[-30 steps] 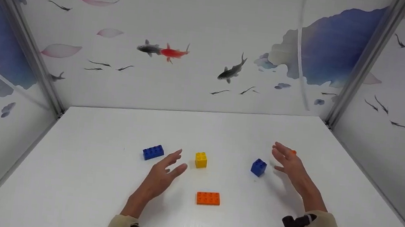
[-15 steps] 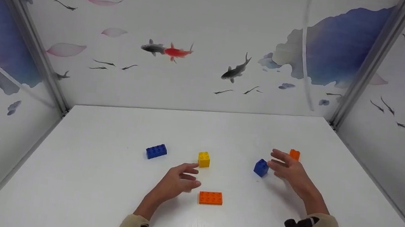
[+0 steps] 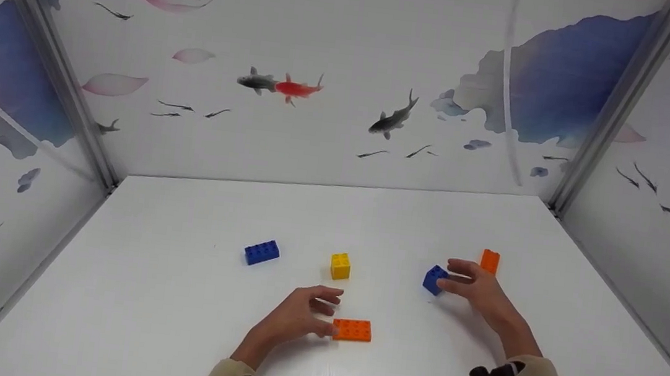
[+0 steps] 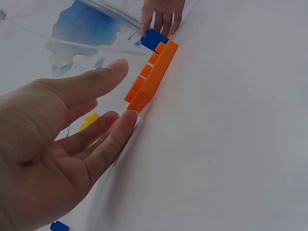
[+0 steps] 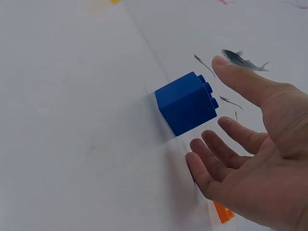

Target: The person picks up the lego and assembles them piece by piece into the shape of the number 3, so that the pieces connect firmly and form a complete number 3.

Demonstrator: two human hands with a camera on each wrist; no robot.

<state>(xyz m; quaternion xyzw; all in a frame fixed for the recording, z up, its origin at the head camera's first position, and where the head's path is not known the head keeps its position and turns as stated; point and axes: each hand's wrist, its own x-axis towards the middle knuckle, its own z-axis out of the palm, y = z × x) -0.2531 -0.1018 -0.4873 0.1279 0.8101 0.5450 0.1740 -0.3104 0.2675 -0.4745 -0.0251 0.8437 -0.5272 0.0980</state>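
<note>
At my left hand's (image 3: 296, 318) spread fingertips lies the flat orange brick (image 3: 352, 330) — my right hand (image 3: 477, 287), fingers open, flanks the blue cube (image 3: 434, 279).

Your head camera looks down from above at the whole white table (image 3: 171, 320), far from the bricks; your left wrist camera sits low and close behind the left hand (image 4: 57, 159), facing the flat orange brick (image 4: 154, 77); your right wrist camera sits close by the blue cube (image 5: 186, 103); both wrist cameras and the head one show that cube.
</note>
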